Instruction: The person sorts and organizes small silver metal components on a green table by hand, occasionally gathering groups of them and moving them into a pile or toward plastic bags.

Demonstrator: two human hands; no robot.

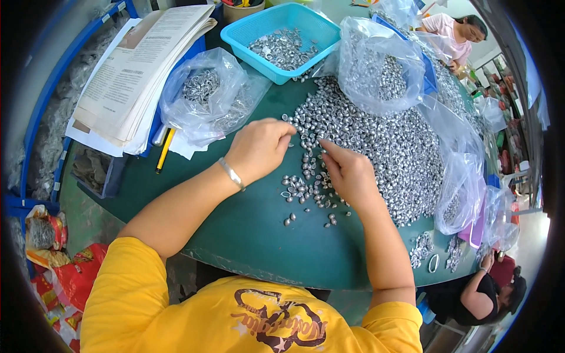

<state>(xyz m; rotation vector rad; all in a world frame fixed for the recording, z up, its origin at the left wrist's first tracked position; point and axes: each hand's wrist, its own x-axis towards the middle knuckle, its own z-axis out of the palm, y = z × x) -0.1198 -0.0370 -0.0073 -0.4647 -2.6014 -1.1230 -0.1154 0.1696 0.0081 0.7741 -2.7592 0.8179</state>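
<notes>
Small silver-grey metal pieces point(406, 162) lie in a broad pile on the green tabletop point(247, 229), with a looser scatter at its near left edge. There, the left hand point(258, 150) has its fingers bent together at the pile's edge; whether they grip a piece I cannot tell. The right hand point(353, 176) has its index finger reaching into the pieces, its grip likewise unclear. Beyond stand a blue basket point(250, 60) and, left, an opened clear bag point(176, 106) beside stacked papers point(138, 76).
</notes>
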